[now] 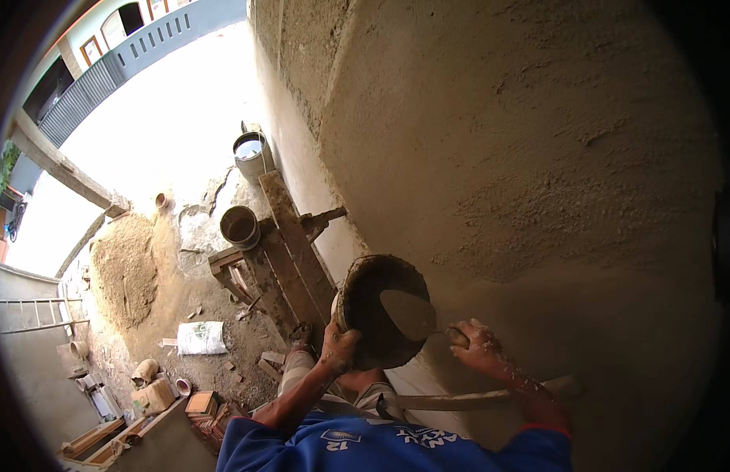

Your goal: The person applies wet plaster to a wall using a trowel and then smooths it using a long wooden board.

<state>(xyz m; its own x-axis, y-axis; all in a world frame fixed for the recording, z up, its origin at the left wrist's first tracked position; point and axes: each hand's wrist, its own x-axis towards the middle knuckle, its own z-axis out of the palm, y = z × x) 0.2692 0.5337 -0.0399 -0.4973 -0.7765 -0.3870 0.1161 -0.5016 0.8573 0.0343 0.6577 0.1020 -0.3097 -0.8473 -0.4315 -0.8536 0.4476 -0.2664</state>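
My left hand (338, 344) grips the left rim of a dark, mortar-crusted bucket (369, 315), held tilted in front of my body. My right hand (477, 346), speckled with pale mortar, is closed on the handle of a trowel (408, 313), whose rounded blade is over the bucket's dark interior. My feet are on a narrow platform of weathered planks (294, 252) beside a plastered wall (538, 157) on the right, with rough, patchy texture.
Below left are a smaller bucket (240, 228), a water-filled drum (253, 157), a sand pile (125, 271), a white sack (201, 337), stacked tiles (201, 403) and scattered wood and rubble. A metal ladder (35, 315) and a concrete beam (70, 169) lie toward the left edge.
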